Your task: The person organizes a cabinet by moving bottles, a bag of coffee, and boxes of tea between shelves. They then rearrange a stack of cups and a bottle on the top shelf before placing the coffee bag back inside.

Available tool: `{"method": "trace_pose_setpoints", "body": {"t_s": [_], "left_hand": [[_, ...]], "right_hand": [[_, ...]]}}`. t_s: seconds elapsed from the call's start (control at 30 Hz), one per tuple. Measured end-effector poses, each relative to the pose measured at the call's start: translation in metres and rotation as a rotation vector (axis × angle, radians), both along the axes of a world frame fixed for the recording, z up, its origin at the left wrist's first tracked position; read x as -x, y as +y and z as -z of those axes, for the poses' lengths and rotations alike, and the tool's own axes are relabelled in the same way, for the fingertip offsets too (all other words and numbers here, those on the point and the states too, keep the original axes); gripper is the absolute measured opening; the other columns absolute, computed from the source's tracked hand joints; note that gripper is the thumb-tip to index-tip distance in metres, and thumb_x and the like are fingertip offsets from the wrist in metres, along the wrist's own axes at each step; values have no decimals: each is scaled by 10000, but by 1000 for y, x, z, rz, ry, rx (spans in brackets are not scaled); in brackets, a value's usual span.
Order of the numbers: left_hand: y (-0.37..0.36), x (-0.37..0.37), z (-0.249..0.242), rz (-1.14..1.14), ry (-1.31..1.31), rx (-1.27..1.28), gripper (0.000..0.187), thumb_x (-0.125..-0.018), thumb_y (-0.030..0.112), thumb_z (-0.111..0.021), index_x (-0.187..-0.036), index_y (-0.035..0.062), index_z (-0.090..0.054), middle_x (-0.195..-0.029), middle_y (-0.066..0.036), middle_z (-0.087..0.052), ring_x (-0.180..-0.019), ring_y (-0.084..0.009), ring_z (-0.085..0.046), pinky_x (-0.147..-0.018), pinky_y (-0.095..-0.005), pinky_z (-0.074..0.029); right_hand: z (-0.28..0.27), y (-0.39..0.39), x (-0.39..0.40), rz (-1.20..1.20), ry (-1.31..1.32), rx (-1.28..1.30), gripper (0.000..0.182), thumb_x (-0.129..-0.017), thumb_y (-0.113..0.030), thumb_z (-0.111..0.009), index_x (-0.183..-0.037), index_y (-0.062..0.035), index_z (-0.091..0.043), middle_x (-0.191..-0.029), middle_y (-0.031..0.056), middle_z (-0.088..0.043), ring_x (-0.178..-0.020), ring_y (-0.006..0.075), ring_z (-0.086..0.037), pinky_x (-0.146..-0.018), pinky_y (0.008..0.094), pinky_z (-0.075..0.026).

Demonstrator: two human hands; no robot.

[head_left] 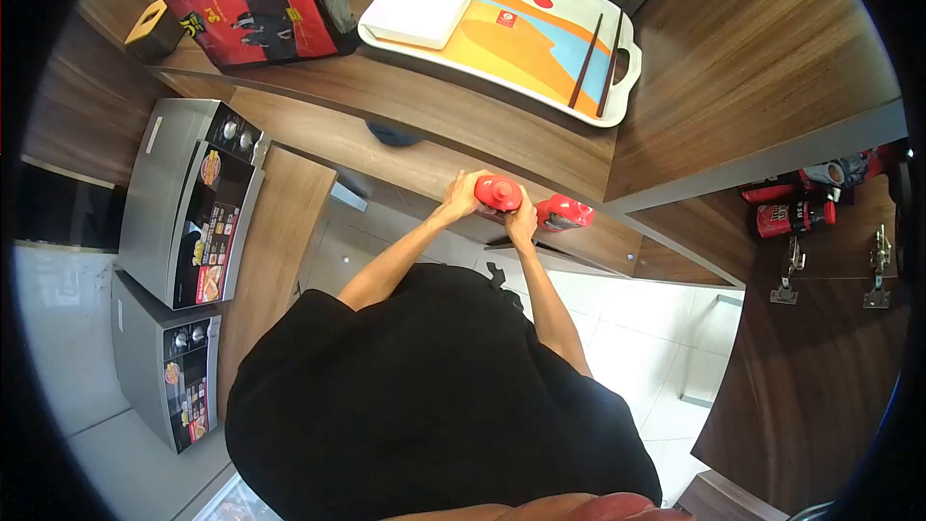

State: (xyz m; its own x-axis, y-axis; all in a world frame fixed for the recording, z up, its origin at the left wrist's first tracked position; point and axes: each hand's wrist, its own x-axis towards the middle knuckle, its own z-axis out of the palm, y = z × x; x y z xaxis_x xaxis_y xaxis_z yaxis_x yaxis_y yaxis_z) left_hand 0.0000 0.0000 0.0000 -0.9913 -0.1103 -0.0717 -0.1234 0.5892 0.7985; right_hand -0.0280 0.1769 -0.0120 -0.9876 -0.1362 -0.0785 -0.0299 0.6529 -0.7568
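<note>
Both my hands are wrapped round a red-lidded container (499, 193), seen from above over the lower wooden shelf. My left hand (464, 197) grips its left side, fingers closed against it. On the opposite side my right hand (522, 223) is closed round it too. The round lid has a raised knob-like centre, and most of the body below is hidden by the lid and my hands. Just right of my right hand, a second red container (564, 213) sits on the lower shelf.
Above lies a wooden shelf with a white tray (625, 108) holding chopsticks (585, 63) and a white box (424, 0), beside a red-and-black bag (256, 14). Two silver toaster ovens (183, 203) stand left. An open cabinet door (820, 367) and a red-and-black jar (783, 219) are right.
</note>
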Motion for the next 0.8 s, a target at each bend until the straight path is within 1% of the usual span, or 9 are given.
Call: {"method": "trace_pose_setpoints", "body": {"t_s": [0.17,0.27,0.37,0.47,0.5,0.53,0.6,0.67,0.8], "left_hand": [[-7,18,-7,-57,-69,28,692,-549,237,-925,-1180,133,-660,-1100,-154,-703,-1096,-388,-629,-918,-479,-509],[-13,31,12,-46,-127,84,713,-524,272,-938,-1166,134,-661,-1106,-159,-701,-1082,-381,-637,-906,-472,-509],[-10,27,21,-4,-143,-17,704,-506,331,-949,-1117,114,-673,-1093,-162,-707,-1081,-375,-641,-899,-467,-510],[2,18,78,-51,227,-150,909,-569,388,-932,-1238,-41,-489,-1210,-242,-524,-1151,-391,-511,-979,-471,-423],[22,-3,40,-285,205,-43,875,-615,345,-916,-1236,-68,-458,-1267,-254,-446,-1178,-392,-464,-1010,-470,-386],[32,-16,43,-400,254,-25,869,-671,204,-906,-1302,-63,-371,-1228,-204,-447,-1146,-322,-473,-910,-414,-465],[64,-47,-2,-401,402,127,677,-709,147,-872,-1183,-37,-424,-1107,-177,-467,-1009,-286,-501,-808,-371,-458],[104,-74,-36,-220,446,-56,541,-727,58,-834,-1097,1,-443,-983,-145,-480,-881,-254,-505,-725,-354,-433],[188,-78,-117,215,945,-185,457,-733,-39,-773,-1073,41,-478,-948,-129,-524,-842,-288,-535,-767,-384,-442]], "right_hand": [[-1,-4,12,23,-22,-135,440,-803,-102,-666,-1226,-207,-608,-1046,189,-703,-1019,421,-648,-853,509,-525],[29,-1,25,-92,-106,-158,691,-786,-197,-750,-1409,-217,-453,-1148,199,-688,-1032,402,-670,-865,478,-537],[59,17,19,-360,-283,384,999,-789,-341,-799,-1553,-148,-185,-1249,220,-638,-1076,374,-661,-909,450,-522],[40,29,-15,-383,-166,366,1183,-851,-425,-762,-1559,-100,129,-1339,260,-561,-1220,313,-585,-1008,403,-467],[12,39,-31,-298,-384,389,1053,-897,-360,-731,-1579,-106,31,-1377,219,-547,-1247,281,-569,-1016,392,-465],[-7,53,-43,-312,-446,505,926,-922,-300,-707,-1572,-103,-77,-1380,191,-552,-1254,266,-566,-1019,386,-465],[-51,89,-61,-367,-511,669,721,-950,-198,-669,-1532,-93,-256,-1378,146,-564,-1255,239,-565,-1024,374,-464],[-110,136,-74,-452,-516,766,565,-957,-113,-643,-1466,-78,-398,-1370,112,-575,-1245,217,-572,-1027,361,-463],[-207,222,-78,-265,-34,655,414,-887,17,-651,-1281,-45,-541,-1263,87,-630,-1134,167,-617,-941,323,-486]]}}
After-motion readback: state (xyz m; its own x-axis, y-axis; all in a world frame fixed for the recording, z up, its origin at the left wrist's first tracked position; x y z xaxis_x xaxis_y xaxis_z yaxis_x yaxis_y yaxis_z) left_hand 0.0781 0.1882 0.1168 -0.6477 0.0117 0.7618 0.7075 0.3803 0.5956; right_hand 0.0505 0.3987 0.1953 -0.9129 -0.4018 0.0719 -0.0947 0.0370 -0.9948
